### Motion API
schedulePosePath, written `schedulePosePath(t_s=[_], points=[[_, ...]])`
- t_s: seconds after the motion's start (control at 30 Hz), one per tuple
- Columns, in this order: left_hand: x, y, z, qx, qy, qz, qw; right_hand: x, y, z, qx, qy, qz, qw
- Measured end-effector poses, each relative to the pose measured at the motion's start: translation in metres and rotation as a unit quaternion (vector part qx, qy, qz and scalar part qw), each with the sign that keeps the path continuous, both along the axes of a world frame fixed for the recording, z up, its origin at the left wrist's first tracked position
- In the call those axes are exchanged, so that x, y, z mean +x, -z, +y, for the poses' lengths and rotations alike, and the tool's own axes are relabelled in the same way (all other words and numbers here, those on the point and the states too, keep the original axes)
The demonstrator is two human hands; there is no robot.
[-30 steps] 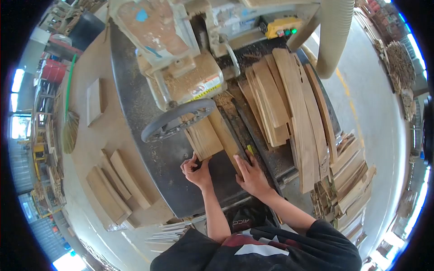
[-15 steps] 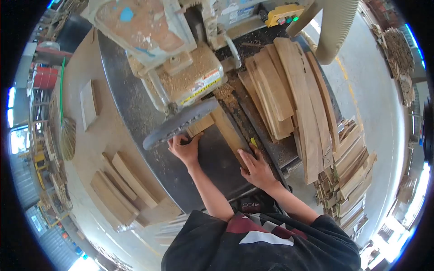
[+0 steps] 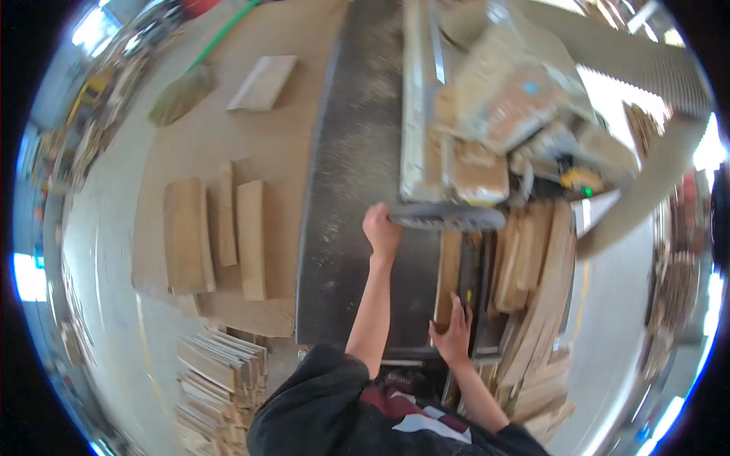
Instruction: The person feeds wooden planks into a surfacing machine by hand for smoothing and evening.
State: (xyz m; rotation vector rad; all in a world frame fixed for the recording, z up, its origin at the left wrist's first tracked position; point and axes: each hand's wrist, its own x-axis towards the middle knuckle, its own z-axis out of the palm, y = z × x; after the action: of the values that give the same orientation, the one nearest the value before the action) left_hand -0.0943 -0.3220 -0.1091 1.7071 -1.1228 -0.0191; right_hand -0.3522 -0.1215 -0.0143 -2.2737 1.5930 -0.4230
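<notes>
**Fig. 1. Both hands at the saw table, seen from above**

The dark steel table, dusted with sawdust, ran up the middle of the view. The machine head sat over its far right part, caked in wood dust, and a pale dust hose curved down on the right. To the left lay a wide board-coloured surface. It carried three cut boards lying side by side, a single short block farther off, and a broom with a green handle. A loose stack of long planks lay along the table's right edge, and thin slats were piled at lower left.

A narrow board lay lengthwise on the table. Its far end ran beneath the grey guard and its near end pointed at me. My left hand was stretched forward to the guard's left end with the fingers curled in. Whether they closed on anything I could not tell, as the guard hid that spot. My right hand lay flat on the near end of the narrow board, fingers spread and pressing down, not pinching. A small yellow switch box showed beyond the guard
</notes>
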Motion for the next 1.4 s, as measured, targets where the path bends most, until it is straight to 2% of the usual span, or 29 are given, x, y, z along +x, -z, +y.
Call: schedulePosePath(t_s=[0.03, 0.07, 0.13, 0.2, 0.27, 0.3, 0.33, 0.37, 0.5, 0.57, 0.63, 0.73, 0.87, 0.93, 1.07, 1.13, 1.2, 1.27, 1.3, 1.4], points=[[0.012, -0.011, 0.009, 0.019, 0.022, 0.013, 0.999, 0.001, -0.001, 0.000, -0.007, -0.005, -0.006, 1.000], [0.029, -0.020, 0.012, 0.004, 0.002, 0.009, 1.000, 0.001, -0.002, 0.001, -0.012, -0.003, -0.012, 1.000], [0.072, -0.034, 0.020, 0.016, 0.052, 0.151, 0.987, 0.001, 0.003, 0.001, -0.025, -0.016, 0.006, 1.000], [0.130, -0.042, 0.000, 0.007, 0.011, 0.159, 0.987, -0.002, 0.005, 0.002, -0.032, -0.010, 0.031, 0.999], [0.207, -0.052, -0.033, 0.039, -0.063, 0.010, 0.997, 0.001, 0.005, 0.002, -0.013, -0.004, 0.023, 1.000], [0.252, -0.030, -0.059, 0.011, -0.055, -0.003, 0.998, 0.001, 0.002, 0.000, -0.022, 0.006, 0.027, 0.999], [0.310, -0.002, -0.093, -0.033, -0.004, 0.269, 0.962, 0.001, 0.000, 0.000, -0.014, 0.004, 0.028, 0.999], [0.348, -0.018, -0.117, 0.126, -0.101, -0.118, 0.980, 0.003, -0.001, 0.000, -0.007, 0.004, 0.029, 1.000], [0.461, -0.058, -0.203, 0.308, -0.135, -0.164, 0.927, 0.004, 0.000, -0.004, -0.026, 0.043, 0.040, 0.998], [0.472, -0.104, -0.215, 0.438, -0.142, -0.269, 0.846, 0.012, -0.010, -0.002, -0.010, 0.030, 0.017, 0.999], [0.482, -0.120, -0.238, 0.546, -0.068, -0.261, 0.793, 0.013, -0.016, -0.002, -0.013, 0.044, 0.030, 0.998], [0.466, -0.093, -0.281, 0.564, -0.050, -0.213, 0.797, 0.021, -0.013, -0.007, -0.015, 0.038, 0.060, 0.997], [0.476, -0.074, -0.280, 0.618, -0.069, -0.119, 0.774, 0.015, -0.004, 0.000, -0.004, 0.036, 0.047, 0.998], [0.473, -0.084, -0.293, 0.598, -0.061, -0.010, 0.799, 0.014, -0.005, 0.000, -0.011, 0.034, 0.052, 0.998], [0.415, -0.085, -0.281, 0.570, -0.134, -0.038, 0.809, 0.008, 0.003, 0.007, 0.003, 0.036, 0.024, 0.999], [0.394, -0.077, -0.278, 0.530, -0.200, -0.011, 0.824, 0.008, 0.004, 0.004, -0.005, 0.035, 0.020, 0.999], [0.391, -0.086, -0.273, 0.542, -0.185, 0.002, 0.820, 0.009, -0.003, 0.006, -0.001, 0.034, 0.021, 0.999], [0.357, -0.124, -0.252, 0.555, -0.152, 0.019, 0.818, 0.008, -0.014, 0.000, 0.000, 0.022, 0.030, 0.999], [0.348, -0.124, -0.247, 0.550, -0.147, 0.018, 0.822, 0.007, -0.017, -0.001, -0.006, 0.027, 0.031, 0.999], [0.337, -0.109, -0.212, 0.512, -0.045, -0.052, 0.856, 0.010, -0.017, 0.001, -0.007, 0.042, 0.028, 0.999]])
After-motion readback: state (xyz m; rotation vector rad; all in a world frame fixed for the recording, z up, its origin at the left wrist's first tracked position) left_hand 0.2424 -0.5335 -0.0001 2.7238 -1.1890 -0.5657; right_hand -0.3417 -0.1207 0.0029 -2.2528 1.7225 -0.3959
